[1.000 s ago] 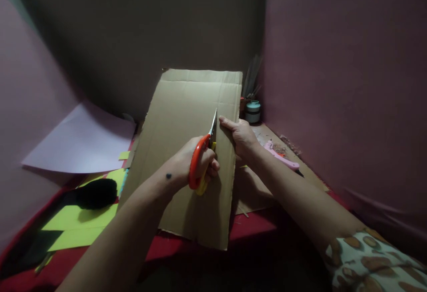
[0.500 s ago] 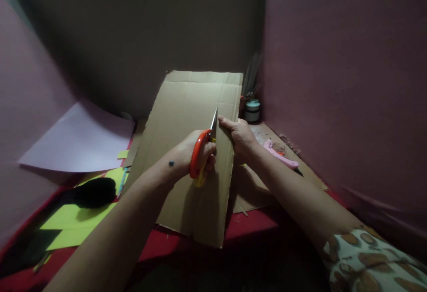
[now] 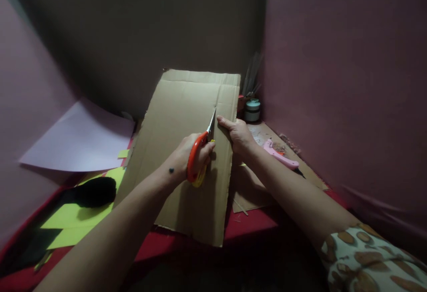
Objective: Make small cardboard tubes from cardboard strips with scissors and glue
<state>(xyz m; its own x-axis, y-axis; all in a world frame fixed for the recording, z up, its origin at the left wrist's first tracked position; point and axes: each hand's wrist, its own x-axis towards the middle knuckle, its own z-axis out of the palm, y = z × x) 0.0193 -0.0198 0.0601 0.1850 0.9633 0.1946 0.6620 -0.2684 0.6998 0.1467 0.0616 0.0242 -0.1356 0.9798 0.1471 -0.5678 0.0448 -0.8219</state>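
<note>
My left hand (image 3: 195, 156) is closed around the handles of a pair of scissors (image 3: 197, 156), one loop orange, the other yellow. The blades point away from me and lie against a tall cardboard sheet (image 3: 176, 118), near a lengthwise crease toward its right side. Whether they have gone through the board I cannot tell. My right hand (image 3: 239, 134) grips the sheet's right edge, thumb on the face, the other fingers hidden behind. The sheet leans up, its lower corner near the front edge of the red-covered table (image 3: 256, 230).
A pink glue gun (image 3: 280, 155) lies at the right beyond my forearm, near a lidded jar (image 3: 252, 110). Flat cardboard (image 3: 250, 190) lies under my right arm. At the left are yellow papers (image 3: 71, 221), a dark fuzzy object (image 3: 96, 192) and a large pale sheet (image 3: 80, 143).
The cardboard's top has shifted slightly left. My left hand and the scissors have moved a little left and tilted; my right hand keeps its grip on the edge.
</note>
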